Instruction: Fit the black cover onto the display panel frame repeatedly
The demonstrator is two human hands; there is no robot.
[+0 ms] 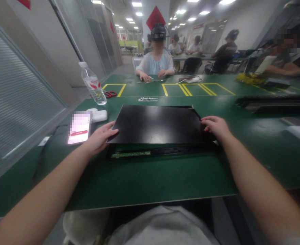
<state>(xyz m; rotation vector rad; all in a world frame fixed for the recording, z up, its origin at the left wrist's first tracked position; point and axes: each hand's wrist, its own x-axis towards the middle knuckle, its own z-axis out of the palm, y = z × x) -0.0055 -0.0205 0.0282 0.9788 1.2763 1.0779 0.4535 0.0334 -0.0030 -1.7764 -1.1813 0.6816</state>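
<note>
A thin, glossy black panel (156, 124), perhaps a display screen, lies between my hands, slightly raised at its near side. My left hand (102, 136) grips its left edge, thumb on top and fingers underneath. At the right edge, my right hand (216, 127) pinches the panel near its far corner, with the fingers curled. Below the panel a black frame (180, 149) shows along the near side, with a green circuit strip (131, 154) in it. The panel hides the rest of the frame.
On the green table (150, 183), a lit phone (79, 127), a white case (99, 115), a water bottle (95, 86) and red scissors (111, 94) stand left. Small white parts (147, 99) lie beyond the panel. A person (155, 63) sits opposite; black frames (277, 103) lie right.
</note>
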